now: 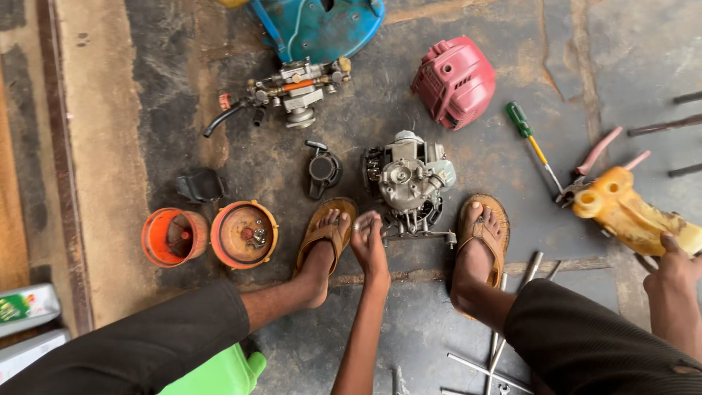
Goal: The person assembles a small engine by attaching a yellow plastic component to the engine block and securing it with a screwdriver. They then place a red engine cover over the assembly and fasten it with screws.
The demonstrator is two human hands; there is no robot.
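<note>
- So, head view only: person seated, looking down at a dark stained floor point(512, 44), both feet in brown sandals.
- Small engine block point(408, 181) stands on the floor between the two feet; used as landmark below.
- Left hand point(369, 245) reaches down to the engine's near left corner, fingers close together and touching its base bracket; whether it actually grips cannot be told.
- Right hand point(676, 267) is far right of the engine, fingers resting on the near end of a yellow plastic tank point(632, 212); a closed grasp cannot be confirmed.
- Pink-handled pliers point(596, 164) lie just behind the tank, right of the engine.
- Green-handled screwdriver point(532, 143) lies right of the engine, between it and the pliers.
- Red engine cover point(455, 80) sits beyond the engine, up and right.
- Black round cap point(322, 170) is just left of the engine.
- Carburettor assembly point(292, 91) with a black hose lies beyond-left of the engine, touching a blue housing point(322, 25).
- Two orange round parts point(212, 234) sit well left of the engine.
- Metal rods point(497, 351) lie near-right of the engine.
</note>
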